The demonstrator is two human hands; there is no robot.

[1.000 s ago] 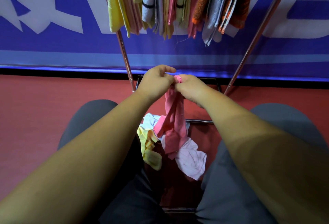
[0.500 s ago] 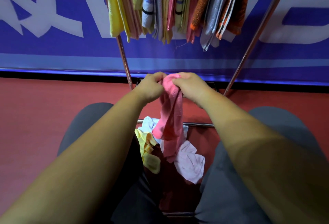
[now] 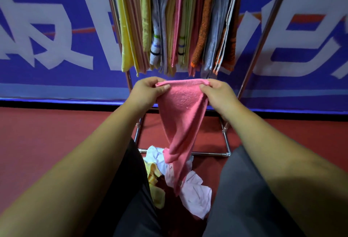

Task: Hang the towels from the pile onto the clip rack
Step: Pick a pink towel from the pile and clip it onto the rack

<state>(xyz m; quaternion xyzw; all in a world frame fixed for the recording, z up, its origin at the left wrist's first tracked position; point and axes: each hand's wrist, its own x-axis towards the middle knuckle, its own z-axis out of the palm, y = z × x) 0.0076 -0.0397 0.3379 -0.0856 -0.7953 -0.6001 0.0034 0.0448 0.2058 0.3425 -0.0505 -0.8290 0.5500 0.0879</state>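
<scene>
Both hands, left hand (image 3: 148, 90) and right hand (image 3: 218, 93), are pinching pink towel (image 3: 181, 108) corners; keeping top edge taut helps when raising to rack (image 3: 252, 61) clips.

Hung towels (image 3: 177, 21) packed tight at 12 o'clock, no visible gaps. Open lane at 1 o'clock, between them and right rack pole (image 3: 264, 29).

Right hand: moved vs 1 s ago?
Yes. The right hand went up and rightward. It is now closer to the rack's right pole and just under the hanging towels, stretching the top edge of the pink towel.
</scene>
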